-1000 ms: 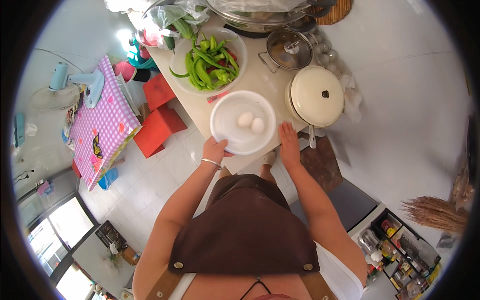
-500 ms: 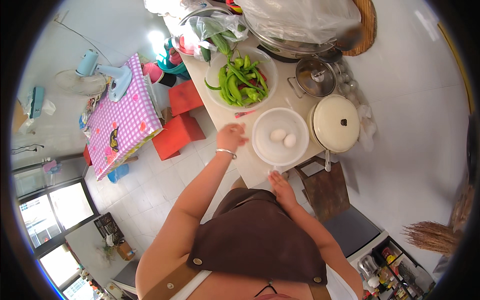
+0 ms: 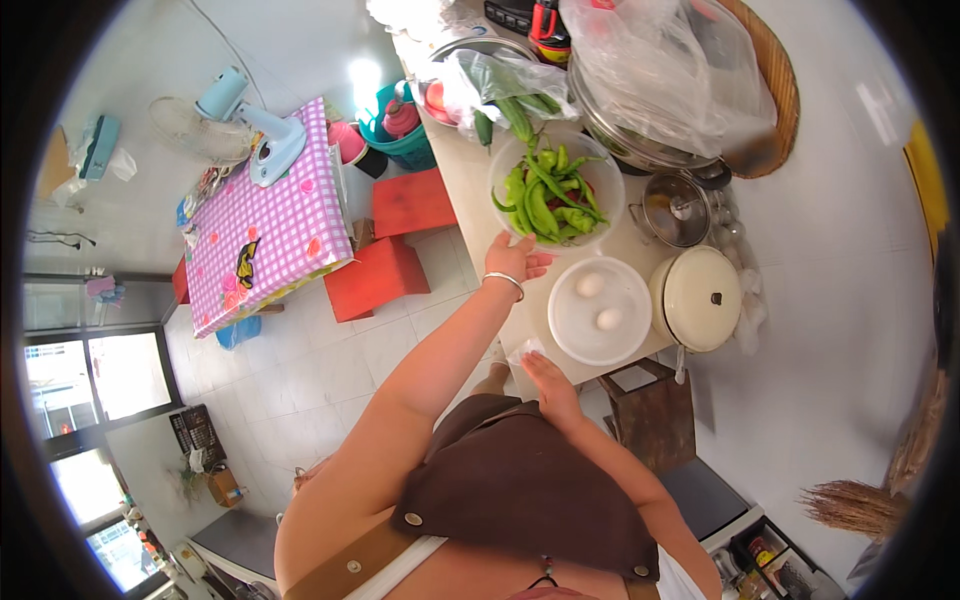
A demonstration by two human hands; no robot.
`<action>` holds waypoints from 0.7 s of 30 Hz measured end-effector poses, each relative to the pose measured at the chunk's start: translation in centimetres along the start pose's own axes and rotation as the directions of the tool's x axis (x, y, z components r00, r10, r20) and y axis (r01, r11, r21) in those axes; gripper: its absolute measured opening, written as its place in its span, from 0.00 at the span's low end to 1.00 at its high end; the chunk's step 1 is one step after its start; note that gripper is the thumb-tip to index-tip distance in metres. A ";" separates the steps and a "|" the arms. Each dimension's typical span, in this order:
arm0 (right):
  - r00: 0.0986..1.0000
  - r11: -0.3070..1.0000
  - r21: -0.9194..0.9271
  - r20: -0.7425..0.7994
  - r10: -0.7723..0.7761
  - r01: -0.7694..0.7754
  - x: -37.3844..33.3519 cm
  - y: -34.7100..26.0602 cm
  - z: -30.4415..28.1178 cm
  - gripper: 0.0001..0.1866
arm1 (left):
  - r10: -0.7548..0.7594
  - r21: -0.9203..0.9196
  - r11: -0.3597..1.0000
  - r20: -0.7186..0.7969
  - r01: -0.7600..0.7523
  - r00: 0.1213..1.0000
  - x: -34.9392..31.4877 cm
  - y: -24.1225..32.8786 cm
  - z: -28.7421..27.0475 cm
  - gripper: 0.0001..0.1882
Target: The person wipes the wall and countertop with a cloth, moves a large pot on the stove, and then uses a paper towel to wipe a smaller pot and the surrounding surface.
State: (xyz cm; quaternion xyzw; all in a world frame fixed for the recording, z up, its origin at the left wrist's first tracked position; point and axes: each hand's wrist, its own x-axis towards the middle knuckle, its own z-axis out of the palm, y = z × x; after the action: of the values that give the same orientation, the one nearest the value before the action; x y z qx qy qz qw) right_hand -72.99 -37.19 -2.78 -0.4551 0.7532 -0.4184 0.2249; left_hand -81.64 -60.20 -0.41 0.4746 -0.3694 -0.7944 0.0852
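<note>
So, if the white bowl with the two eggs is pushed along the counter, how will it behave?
The two eggs lie loose in the white bowl, so they would probably roll and knock together. Their shells look fragile. The bowl sits near the counter edge, so a hard push might tip it off.

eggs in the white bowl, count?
2. One pale egg lies toward the far side of the round white bowl, the other nearer the cream lidded pot. None look hidden.
</note>
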 end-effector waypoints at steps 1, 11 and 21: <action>1.000 1.000 -0.011 -0.001 -0.021 0.021 0.7 -0.2 0.2 0.28 | -0.032 0.037 0.999 0.010 0.031 0.999 -0.3 0.2 -0.7 0.31; 0.998 0.969 -0.243 -0.024 -0.049 0.042 2.9 2.8 5.3 0.27 | -0.002 0.372 0.928 -0.056 0.023 0.998 -2.9 -3.5 -17.1 0.18; 0.999 0.947 -0.317 -0.033 0.034 -0.043 -2.5 3.7 3.8 0.27 | -0.182 0.411 0.888 -0.097 0.206 0.979 -4.9 -5.4 -25.5 0.14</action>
State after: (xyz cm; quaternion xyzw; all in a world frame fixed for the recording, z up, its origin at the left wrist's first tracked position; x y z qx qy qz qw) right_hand -70.87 -35.74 -8.03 -0.4647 0.8225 -0.2933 0.1465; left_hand -57.01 -66.89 -7.71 0.5384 -0.4793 -0.6875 -0.0878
